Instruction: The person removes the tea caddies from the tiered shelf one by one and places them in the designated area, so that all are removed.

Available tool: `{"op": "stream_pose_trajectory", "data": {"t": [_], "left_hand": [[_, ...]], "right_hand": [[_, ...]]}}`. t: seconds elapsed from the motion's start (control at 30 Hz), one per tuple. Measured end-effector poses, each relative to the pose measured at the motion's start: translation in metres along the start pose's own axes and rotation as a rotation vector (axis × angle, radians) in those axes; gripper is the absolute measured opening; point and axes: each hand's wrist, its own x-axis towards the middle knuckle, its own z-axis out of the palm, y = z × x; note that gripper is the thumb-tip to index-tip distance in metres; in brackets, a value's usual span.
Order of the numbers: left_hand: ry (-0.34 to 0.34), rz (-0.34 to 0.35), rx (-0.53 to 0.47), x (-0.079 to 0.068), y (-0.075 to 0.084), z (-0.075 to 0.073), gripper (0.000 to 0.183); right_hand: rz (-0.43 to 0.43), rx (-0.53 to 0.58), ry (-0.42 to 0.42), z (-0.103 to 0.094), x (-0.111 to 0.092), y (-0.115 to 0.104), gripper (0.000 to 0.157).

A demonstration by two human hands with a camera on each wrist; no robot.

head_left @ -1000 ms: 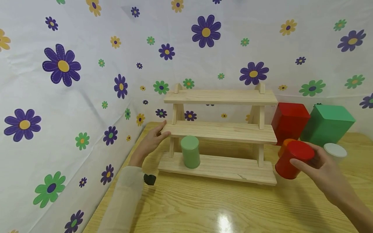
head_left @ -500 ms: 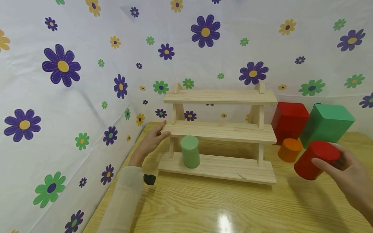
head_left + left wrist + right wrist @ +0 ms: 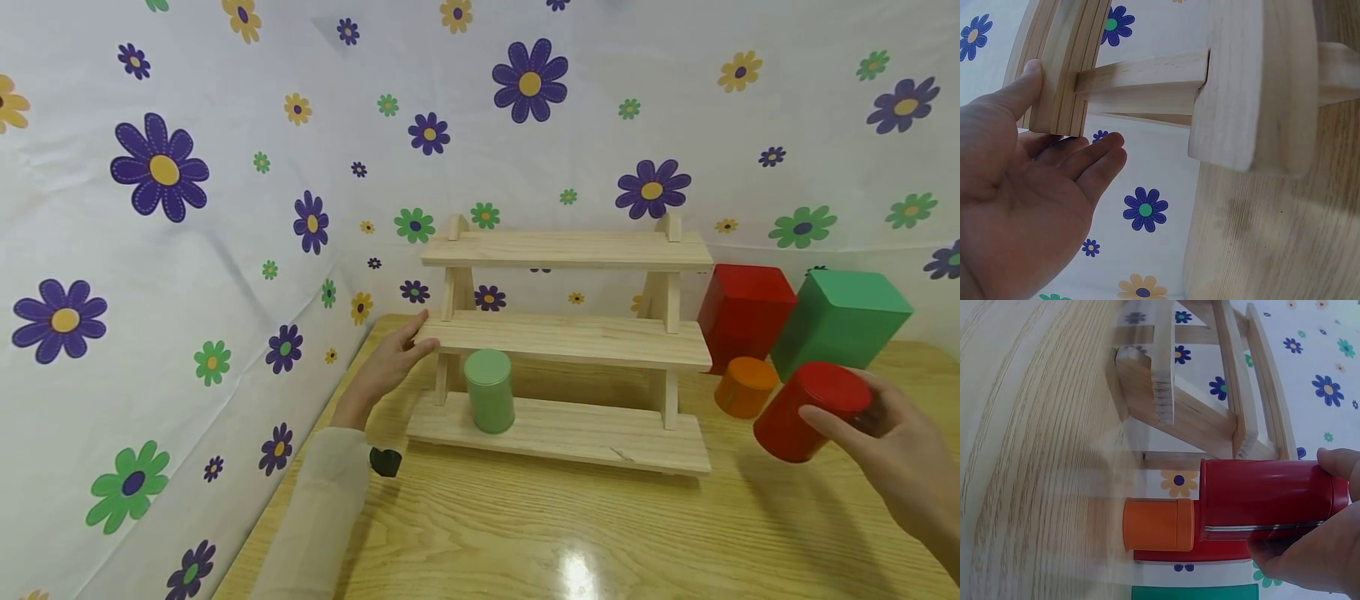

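Note:
A three-tier wooden shelf stand (image 3: 562, 337) is in the middle of the head view. My left hand (image 3: 392, 362) grips the left end of its middle board; the left wrist view shows the thumb (image 3: 1027, 87) on one face of the board and fingers behind it. At the right, my right hand (image 3: 903, 458) holds a red lidded canister (image 3: 802, 408) near its lid, tilted and raised above the table. A small orange tin (image 3: 745, 388) stands just left of the canister. On the lowest board, toward the left, sits a light green canister (image 3: 491, 398).
Behind the orange tin stand a red box (image 3: 752, 308) and a green box (image 3: 843, 321), close together. A small black object (image 3: 385, 461) shows beside the left sleeve. Flower-printed cloth (image 3: 465, 75) hangs behind and to the left of the wooden table (image 3: 495, 533).
My right hand has moved right with the red canister, away from the stand, uncovering the orange tin and hiding a white-topped canister. My left hand stays on the stand.

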Motion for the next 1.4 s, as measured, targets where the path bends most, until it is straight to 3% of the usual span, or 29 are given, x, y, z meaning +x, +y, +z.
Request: {"op": "stream_pose_trajectory", "data": {"t": [0.47, 0.77, 0.93, 1.27, 1.4], "left_hand": [[0.006, 0.006, -0.037, 0.002, -0.003, 0.001, 0.069], [-0.011, -0.012, -0.068, -0.015, 0.035, -0.002, 0.068], [-0.012, -0.014, -0.073, -0.015, 0.036, -0.002, 0.068], [-0.015, -0.009, -0.066, -0.014, 0.035, -0.003, 0.067], [-0.007, -0.018, -0.055, -0.007, 0.018, -0.001, 0.068]], "right_hand": [[0.029, -0.098, -0.071, 0.002, 0.004, 0.015, 0.052], [0.083, -0.141, -0.091, 0.008, 0.005, 0.021, 0.066], [0.127, -0.183, -0.110, 0.010, 0.007, 0.023, 0.074], [0.115, -0.182, -0.141, 0.010, 0.009, 0.034, 0.069], [0.103, -0.163, -0.144, 0.010, 0.009, 0.035, 0.066]]}}
